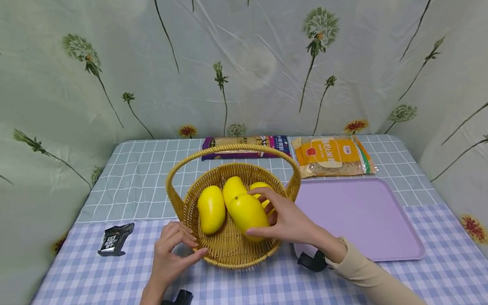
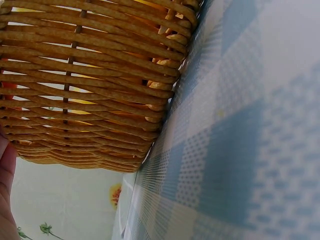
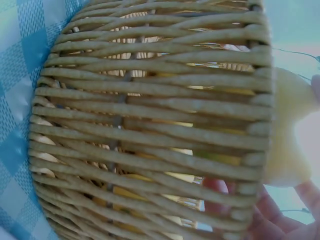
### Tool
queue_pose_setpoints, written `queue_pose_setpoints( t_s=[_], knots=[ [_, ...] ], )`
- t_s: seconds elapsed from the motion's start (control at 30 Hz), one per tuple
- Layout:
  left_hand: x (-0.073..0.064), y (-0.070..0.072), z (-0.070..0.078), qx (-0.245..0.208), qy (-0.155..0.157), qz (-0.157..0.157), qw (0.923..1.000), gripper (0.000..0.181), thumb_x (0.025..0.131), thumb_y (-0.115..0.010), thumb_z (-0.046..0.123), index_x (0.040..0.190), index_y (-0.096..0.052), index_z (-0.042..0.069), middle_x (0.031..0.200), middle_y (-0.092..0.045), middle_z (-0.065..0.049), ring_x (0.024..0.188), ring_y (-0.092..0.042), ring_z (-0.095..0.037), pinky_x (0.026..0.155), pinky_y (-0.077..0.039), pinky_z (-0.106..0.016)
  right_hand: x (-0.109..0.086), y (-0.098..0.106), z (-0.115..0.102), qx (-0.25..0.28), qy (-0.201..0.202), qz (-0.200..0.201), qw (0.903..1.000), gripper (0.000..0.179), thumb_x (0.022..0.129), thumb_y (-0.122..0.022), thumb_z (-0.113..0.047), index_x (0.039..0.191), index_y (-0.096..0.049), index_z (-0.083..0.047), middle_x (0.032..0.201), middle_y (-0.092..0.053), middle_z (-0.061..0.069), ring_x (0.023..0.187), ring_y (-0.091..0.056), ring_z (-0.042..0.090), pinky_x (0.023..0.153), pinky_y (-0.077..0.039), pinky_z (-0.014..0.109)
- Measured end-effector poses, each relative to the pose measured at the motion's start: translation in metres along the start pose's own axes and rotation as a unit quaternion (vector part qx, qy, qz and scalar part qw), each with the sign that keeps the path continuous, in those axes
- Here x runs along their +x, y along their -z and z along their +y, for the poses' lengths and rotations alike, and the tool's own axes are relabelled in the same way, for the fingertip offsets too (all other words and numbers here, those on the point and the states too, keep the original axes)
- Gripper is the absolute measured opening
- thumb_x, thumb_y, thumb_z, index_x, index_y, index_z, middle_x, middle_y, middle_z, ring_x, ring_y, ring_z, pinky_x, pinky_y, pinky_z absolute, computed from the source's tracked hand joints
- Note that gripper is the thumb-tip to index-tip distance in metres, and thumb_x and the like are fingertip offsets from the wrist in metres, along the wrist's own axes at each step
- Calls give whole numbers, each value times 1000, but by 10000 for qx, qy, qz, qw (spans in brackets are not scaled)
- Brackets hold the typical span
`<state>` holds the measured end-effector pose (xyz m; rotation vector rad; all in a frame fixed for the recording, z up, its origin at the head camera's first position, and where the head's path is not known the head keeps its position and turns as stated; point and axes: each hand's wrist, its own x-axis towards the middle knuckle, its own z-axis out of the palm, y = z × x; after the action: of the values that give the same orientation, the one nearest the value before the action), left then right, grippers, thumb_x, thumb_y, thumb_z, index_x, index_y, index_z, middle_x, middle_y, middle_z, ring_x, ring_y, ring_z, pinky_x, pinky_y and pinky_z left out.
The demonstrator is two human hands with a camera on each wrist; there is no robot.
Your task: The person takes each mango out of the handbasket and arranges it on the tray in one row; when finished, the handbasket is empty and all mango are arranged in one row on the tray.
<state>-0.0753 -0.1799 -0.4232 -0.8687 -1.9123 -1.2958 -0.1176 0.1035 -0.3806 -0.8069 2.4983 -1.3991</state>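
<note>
A wicker basket [image 1: 223, 249] with a tall arched handle stands on the checked cloth, holding several yellow mangoes. My right hand [image 1: 287, 218] grips the nearest mango [image 1: 247, 213], thumb on its near side and fingers on the far side. Another mango [image 1: 211, 209] lies to its left, and one more [image 1: 232, 187] leans behind it. A further mango [image 1: 260, 187] is partly covered by my right fingers. At the basket's left front rim, my left hand [image 1: 172, 252] holds the edge between thumb and fingers. The right wrist view shows the gripped mango [image 3: 287, 132] above the basket's rim.
A lilac tray [image 1: 351, 220] lies right of the basket. Behind it are an orange food packet [image 1: 329, 156] and a purple one [image 1: 227, 156]. A small black wrapper [image 1: 116, 239] lies at the left. A floral curtain [image 1: 257, 43] hangs behind the table.
</note>
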Motion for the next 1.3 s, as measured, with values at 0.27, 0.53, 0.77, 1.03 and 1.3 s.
queue_pose_setpoints(
  t_s=[0.27, 0.53, 0.77, 1.03, 1.3],
  knots=[
    [0, -2, -1, -1, -39, 20, 10000, 35, 79, -78, 33, 64, -59, 8, 73, -58, -7, 70, -52, -26, 85, -35, -28, -12, 6, -3, 259, 194, 550, 9980, 74, 74, -83, -23, 134, -39, -23, 119, -51, 7, 83, -59, 17, 70, -53, 34],
    [0, -3, -3, -38, -165, 25, 9999, 32, 77, -80, 28, 65, -59, 8, 74, -58, -6, 71, -52, -26, 86, -34, -28, -33, 17, -4, 95, 1184, 1259, 9849, 80, 65, -82, 1, 130, -35, -2, 118, -52, 12, 92, -60, 20, 69, -51, 34],
    [0, -3, -3, -43, -175, 28, 9998, 30, 76, -81, 27, 65, -60, 9, 74, -59, -5, 71, -52, -26, 87, -34, -28, -54, 32, 8, 78, 1333, 1673, 9768, 84, 67, -83, -1, 132, -30, -2, 125, -47, 9, 96, -61, 19, 75, -49, 28],
    [-1, -1, -2, -32, -40, -2, 10000, 33, 78, -79, 30, 64, -59, 7, 72, -59, -6, 71, -52, -26, 86, -35, -29, -75, 45, 21, 174, 949, 2246, 9697, 86, 64, -78, 13, 133, -29, 1, 123, -50, 8, 90, -62, 14, 74, -50, 21],
    [-2, 0, -1, -35, 38, 15, 10000, 34, 78, -79, 32, 64, -59, 7, 71, -58, -8, 71, -52, -26, 86, -35, -29, -83, 57, 36, 149, 448, 2648, 9632, 81, 67, -76, 14, 132, -29, 2, 116, -52, 11, 83, -63, 10, 70, -51, 19]
  ],
)
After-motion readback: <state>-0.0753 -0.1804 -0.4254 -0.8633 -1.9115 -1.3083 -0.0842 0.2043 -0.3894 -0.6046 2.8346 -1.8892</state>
